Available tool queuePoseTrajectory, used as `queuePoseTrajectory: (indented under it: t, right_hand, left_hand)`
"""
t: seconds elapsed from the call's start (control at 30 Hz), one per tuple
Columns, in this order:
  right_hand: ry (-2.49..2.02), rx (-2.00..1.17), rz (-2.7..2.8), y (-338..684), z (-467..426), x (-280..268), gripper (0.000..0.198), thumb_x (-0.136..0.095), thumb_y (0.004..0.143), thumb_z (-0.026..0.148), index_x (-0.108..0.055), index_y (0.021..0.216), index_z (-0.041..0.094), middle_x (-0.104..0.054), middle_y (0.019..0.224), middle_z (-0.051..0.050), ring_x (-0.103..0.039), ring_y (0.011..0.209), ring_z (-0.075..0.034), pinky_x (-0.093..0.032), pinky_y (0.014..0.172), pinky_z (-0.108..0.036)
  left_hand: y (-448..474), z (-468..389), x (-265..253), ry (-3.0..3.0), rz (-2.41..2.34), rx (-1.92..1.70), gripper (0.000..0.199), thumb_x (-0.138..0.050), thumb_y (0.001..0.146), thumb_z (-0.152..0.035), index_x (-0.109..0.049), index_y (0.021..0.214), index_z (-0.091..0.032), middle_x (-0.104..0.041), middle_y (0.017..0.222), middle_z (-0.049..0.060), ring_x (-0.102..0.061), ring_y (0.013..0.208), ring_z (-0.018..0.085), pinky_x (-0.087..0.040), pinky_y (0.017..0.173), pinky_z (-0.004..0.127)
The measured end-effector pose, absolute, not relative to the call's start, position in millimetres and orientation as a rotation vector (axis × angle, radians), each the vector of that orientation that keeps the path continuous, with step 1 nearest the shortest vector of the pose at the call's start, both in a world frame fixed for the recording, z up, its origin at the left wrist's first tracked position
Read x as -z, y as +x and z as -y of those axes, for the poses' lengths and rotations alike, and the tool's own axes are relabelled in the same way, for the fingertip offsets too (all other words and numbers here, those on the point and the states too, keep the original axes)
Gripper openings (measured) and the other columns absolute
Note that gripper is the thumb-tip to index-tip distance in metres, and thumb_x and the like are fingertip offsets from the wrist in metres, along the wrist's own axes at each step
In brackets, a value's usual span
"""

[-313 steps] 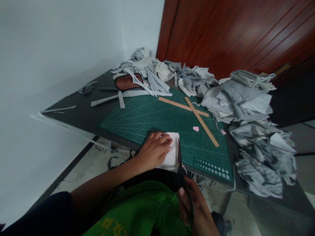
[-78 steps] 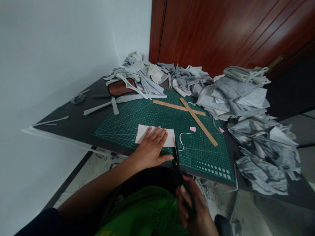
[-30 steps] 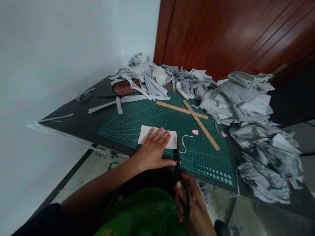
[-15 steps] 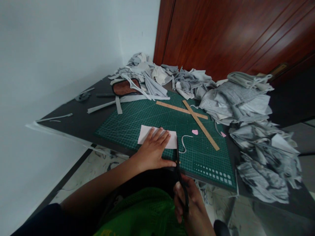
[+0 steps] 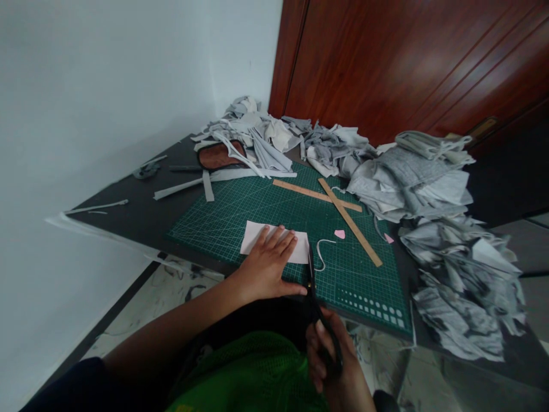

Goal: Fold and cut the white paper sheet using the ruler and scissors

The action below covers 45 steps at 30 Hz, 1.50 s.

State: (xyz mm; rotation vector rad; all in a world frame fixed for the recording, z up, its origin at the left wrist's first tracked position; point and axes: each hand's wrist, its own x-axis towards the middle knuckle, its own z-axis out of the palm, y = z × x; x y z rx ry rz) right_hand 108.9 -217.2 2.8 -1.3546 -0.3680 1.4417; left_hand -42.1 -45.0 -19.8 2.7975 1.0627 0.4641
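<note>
Turned crosswise since about ten seconds ago, the pale pink piece (image 5: 252, 237) now lies on the front part of the green cutting mat (image 5: 214, 214), and a thin curled strip (image 5: 318, 250) has come to rest on the mat just right of it. Nearest, before the mat's front edge, the right hand (image 5: 346, 357) is closed around the handles of black scissors (image 5: 311, 290), whose blades reach over the mat to the piece's right end. The left hand (image 5: 266, 268), palm down with fingers spread, rests flat on the piece at the mat's front. Farther back, a small pink scrap (image 5: 339, 234) sits on the mat's right half, and two wooden rulers (image 5: 354, 228) cross toward the mat's back right. Beyond the mat's back left, a brown pad (image 5: 211, 155) lies partly under a pale strip (image 5: 235, 153). Heaps of grey and white cloth (image 5: 412, 177) cover the dark surface (image 5: 124, 191) behind the mat and to its right. Behind everything rises a reddish-brown door (image 5: 364, 68).
</note>
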Motion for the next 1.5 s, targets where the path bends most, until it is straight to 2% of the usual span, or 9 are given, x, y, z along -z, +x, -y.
queuePoseTrajectory:
  t: [0.47,0.8,1.07,1.33,1.5]
  right_hand:
    - [-1.423,-1.415,0.560,107,196,-9,0.056,-0.076,0.085,0.061,-0.053,0.120,0.024,-0.053,0.071,0.009,-0.045,0.046,-0.005,-0.036,0.038,-0.016]
    - [-1.443,-1.401,0.563,103,196,-5,0.060,-0.075,0.083,0.065,-0.052,0.122,0.025,-0.055,0.075,0.008,-0.044,0.047,-0.006,-0.037,0.038,-0.017]
    - [-1.443,-1.384,0.576,104,196,-3,0.058,-0.075,0.084,0.063,-0.053,0.122,0.025,-0.052,0.071,0.009,-0.043,0.047,-0.006,-0.037,0.038,-0.017]
    - [-1.412,-1.425,0.453,102,195,-10,0.059,-0.080,0.076,0.066,-0.055,0.111,0.025,-0.051,0.067,0.011,-0.041,0.043,-0.005,-0.030,0.036,-0.016]
    - [-1.414,-1.434,0.420,101,196,-7,0.063,-0.081,0.075,0.066,-0.053,0.114,0.025,-0.051,0.066,0.011,-0.040,0.041,-0.005,-0.031,0.035,-0.016]
  left_hand:
    - [-42,45,18,2.777,-1.067,-0.465,0.116,-0.039,0.080,-0.095,-0.033,0.159,-0.010,-0.033,0.166,0.017,-0.017,0.158,0.036,0.002,0.129,0.053]
    - [-44,45,19,2.784,-1.046,-0.510,0.104,-0.031,0.089,-0.088,-0.035,0.157,-0.010,-0.036,0.164,0.018,-0.020,0.157,0.037,-0.003,0.128,0.055]
    - [-43,45,17,2.783,-1.059,-0.510,0.104,-0.026,0.088,-0.089,-0.037,0.157,-0.011,-0.038,0.163,0.018,-0.023,0.156,0.037,-0.002,0.128,0.055]
    - [-43,44,20,2.800,-1.053,-0.510,0.107,-0.026,0.087,-0.090,-0.037,0.156,-0.009,-0.037,0.164,0.018,-0.021,0.157,0.037,-0.002,0.128,0.055]
    - [-43,45,18,2.791,-1.055,-0.492,0.112,-0.024,0.084,-0.093,-0.038,0.156,-0.008,-0.037,0.163,0.018,-0.021,0.157,0.037,-0.002,0.128,0.056]
